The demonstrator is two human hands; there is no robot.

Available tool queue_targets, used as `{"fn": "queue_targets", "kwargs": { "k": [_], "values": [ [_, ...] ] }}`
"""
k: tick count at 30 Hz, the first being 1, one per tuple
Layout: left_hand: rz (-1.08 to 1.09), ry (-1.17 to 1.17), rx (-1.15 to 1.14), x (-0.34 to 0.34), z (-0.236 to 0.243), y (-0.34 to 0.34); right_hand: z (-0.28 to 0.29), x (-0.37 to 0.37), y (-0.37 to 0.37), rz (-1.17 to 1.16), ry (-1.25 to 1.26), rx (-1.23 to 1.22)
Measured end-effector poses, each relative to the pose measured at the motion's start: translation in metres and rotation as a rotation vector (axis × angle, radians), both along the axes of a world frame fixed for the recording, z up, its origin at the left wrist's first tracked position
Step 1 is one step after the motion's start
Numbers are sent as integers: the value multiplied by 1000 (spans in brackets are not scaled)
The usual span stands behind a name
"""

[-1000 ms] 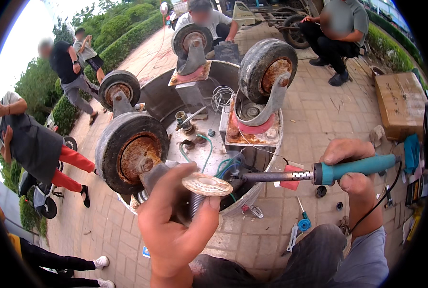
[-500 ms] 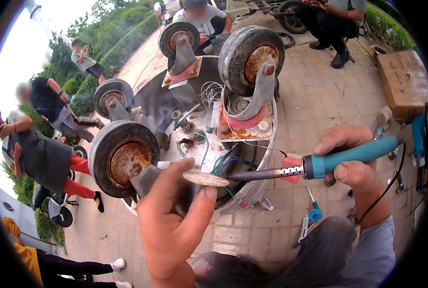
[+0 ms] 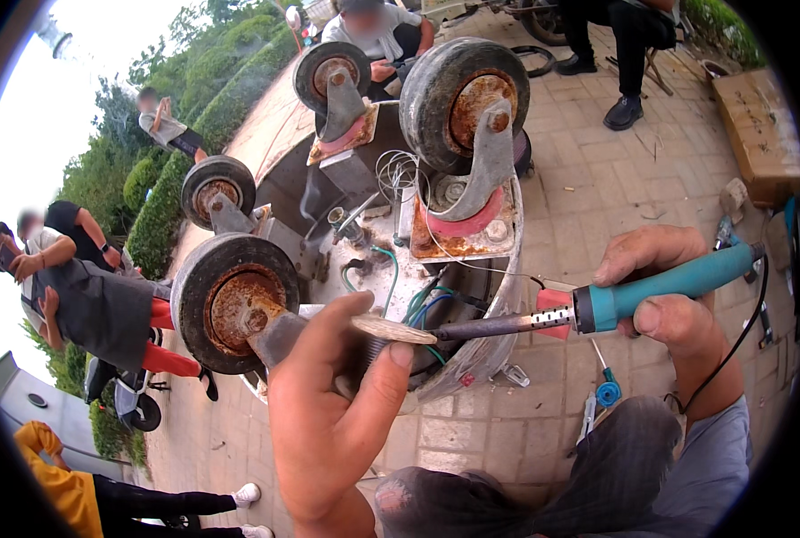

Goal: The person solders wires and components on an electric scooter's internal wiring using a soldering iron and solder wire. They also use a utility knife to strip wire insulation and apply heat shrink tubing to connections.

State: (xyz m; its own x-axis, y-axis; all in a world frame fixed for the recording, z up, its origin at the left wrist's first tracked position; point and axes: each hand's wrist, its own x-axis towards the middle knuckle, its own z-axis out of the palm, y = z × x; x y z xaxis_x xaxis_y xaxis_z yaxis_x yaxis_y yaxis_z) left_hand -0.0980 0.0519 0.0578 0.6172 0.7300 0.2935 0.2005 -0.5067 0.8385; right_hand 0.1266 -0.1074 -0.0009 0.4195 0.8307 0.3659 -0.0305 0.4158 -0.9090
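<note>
Pinched in my left hand (image 3: 337,412) is a pale flanged fitting (image 3: 391,329) with a threaded stem, its round disc now seen nearly edge-on. My right hand (image 3: 665,314) grips a soldering iron by its teal handle (image 3: 678,276), with the dark tip at the disc’s right edge. Behind both hands stands an upturned metal round base (image 3: 493,359) carrying four rusty caster wheels, among them the near-left wheel (image 3: 234,305) and the large right wheel (image 3: 458,103). Green and blue wires (image 3: 422,305) lie inside it, and a thin grey wire (image 3: 400,175) is coiled beside a bracket.
A person crouches behind the base (image 3: 373,40), another sits at upper right (image 3: 628,54), several others stand at left (image 3: 104,305). A cardboard box (image 3: 758,134), a blue-handled tool (image 3: 608,393) and other tools lie on the paving; hedges (image 3: 153,224) and a scooter (image 3: 131,399) are beyond.
My right hand and iron have shifted slightly rightward and down; the disc has tilted more edge-on. Smoke seen over the base half a second ago has thinned. The standing people have shifted.
</note>
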Motion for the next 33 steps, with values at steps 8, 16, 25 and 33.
{"fn": "queue_targets", "kwargs": {
  "k": [8,16,25,33],
  "values": [
    [2,16,31,3,-1,1,-4,2,3,10,24,32],
    [-2,-3,23,3,-1,1,-2,3,3,42,45,26],
    [15,27,40,3,0,1,-2,2,3,46,59,26],
    [17,12,21,4,0,0,-3,3,4,53,64,40]
  ]
}}
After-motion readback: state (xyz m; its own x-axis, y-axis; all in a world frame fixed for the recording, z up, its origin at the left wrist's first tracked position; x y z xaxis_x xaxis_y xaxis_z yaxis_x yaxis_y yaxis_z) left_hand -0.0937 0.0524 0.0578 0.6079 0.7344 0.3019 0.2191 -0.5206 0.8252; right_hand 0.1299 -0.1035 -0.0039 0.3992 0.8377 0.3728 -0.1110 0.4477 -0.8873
